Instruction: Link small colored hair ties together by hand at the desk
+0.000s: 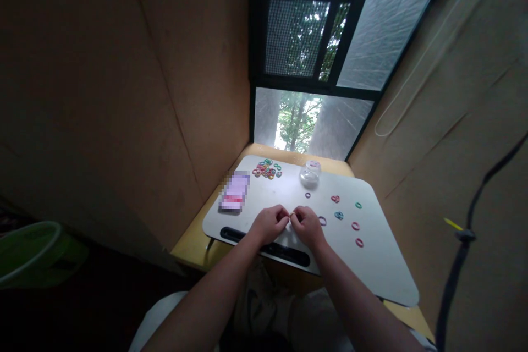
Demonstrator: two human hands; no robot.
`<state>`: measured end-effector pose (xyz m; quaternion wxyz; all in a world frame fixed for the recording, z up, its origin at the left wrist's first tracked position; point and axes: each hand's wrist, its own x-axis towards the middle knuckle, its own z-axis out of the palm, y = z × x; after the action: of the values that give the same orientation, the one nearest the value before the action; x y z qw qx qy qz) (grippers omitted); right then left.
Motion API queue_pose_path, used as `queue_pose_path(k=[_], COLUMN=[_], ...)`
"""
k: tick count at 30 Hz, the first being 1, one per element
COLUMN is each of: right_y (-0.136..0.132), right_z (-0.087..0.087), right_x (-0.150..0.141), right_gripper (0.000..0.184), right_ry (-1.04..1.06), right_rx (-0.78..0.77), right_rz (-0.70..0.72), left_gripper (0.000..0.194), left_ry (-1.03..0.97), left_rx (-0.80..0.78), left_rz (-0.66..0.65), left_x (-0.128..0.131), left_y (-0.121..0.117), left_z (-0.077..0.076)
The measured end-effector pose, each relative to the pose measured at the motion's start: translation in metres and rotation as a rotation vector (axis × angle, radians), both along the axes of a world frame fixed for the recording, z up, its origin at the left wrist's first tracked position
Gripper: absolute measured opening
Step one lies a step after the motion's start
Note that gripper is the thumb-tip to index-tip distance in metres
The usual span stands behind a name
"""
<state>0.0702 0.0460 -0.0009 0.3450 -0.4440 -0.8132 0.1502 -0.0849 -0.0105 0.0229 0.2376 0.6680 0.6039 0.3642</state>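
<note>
My left hand (270,224) and my right hand (306,225) meet over the front of the white lap table (264,198), both with fingers pinched. Something small and pale seems to be between the fingertips, too small to name. Close by my right hand lies a purple hair tie (322,221), partly hidden by it. A dark purple hair tie (307,195) lies farther back. To the right are a red cluster (335,198), a teal cluster (339,215), a green hair tie (358,205) and two pinkish-red ones, the upper (355,226) and the lower (359,242).
A pile of many-coloured hair ties (267,169) lies at the back left, near a phone (235,192). At the back stands a clear jar (309,176). A black slot (289,254) runs along the front edge. Walls flank both sides; a green basket (41,253) is at left.
</note>
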Motion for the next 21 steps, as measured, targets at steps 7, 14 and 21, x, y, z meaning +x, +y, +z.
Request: queue_pose_path(k=[7,14,21], right_y=[0.0,-0.0001,-0.0016], right_z=[0.0003,0.0009,0.0011], right_x=[-0.0007,-0.0014,-0.0021], right_gripper=[0.018,0.018,0.019], right_ry=[0.022,0.019,0.033], right_rx=[-0.012,-0.016,-0.006], right_rz=[-0.004,-0.006,-0.016], left_gripper=[0.015,0.014,0.015], left_ry=[0.077,0.135,0.132], left_rx=[0.005,0.05,0.015], left_rz=[0.023,-0.02,-0.006], left_x=[0.0051,0.0049,0.0067], left_y=[-0.0012,-0.0009,-0.0033], left_z=[0.0038,0.0025,0.0076])
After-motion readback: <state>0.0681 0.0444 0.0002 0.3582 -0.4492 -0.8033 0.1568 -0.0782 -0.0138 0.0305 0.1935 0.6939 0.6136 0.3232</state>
